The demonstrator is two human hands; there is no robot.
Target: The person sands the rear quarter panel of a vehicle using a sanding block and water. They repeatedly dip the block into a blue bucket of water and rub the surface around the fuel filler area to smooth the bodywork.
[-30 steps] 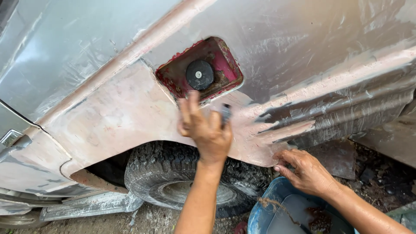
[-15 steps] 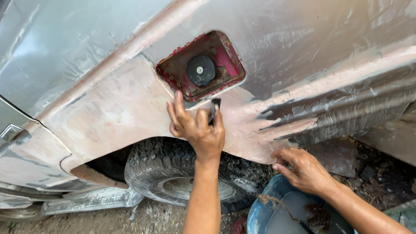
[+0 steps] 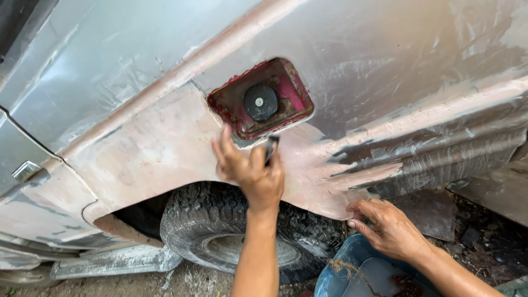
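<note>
My left hand (image 3: 252, 171) presses a small dark sanding piece (image 3: 270, 149) flat against the car's body panel (image 3: 148, 148), which is coated in pinkish filler. The hand sits just below the red fuel filler recess (image 3: 261, 99) with its black cap (image 3: 260, 102). My right hand (image 3: 388, 228) rests with bent fingers on the lower edge of the panel at the wheel arch, just above a blue bucket (image 3: 352, 269). It holds nothing that I can see.
A knobbly tyre (image 3: 220, 231) fills the wheel arch below my left hand. Grey sanded metal with ridges (image 3: 440, 148) runs to the right. A door seam and latch (image 3: 25, 170) lie at the left. Dirt ground (image 3: 484, 236) lies below.
My left hand has slid a little to the left along the panel under the filler recess, with the sanding piece. My right hand has stayed on the panel's lower edge.
</note>
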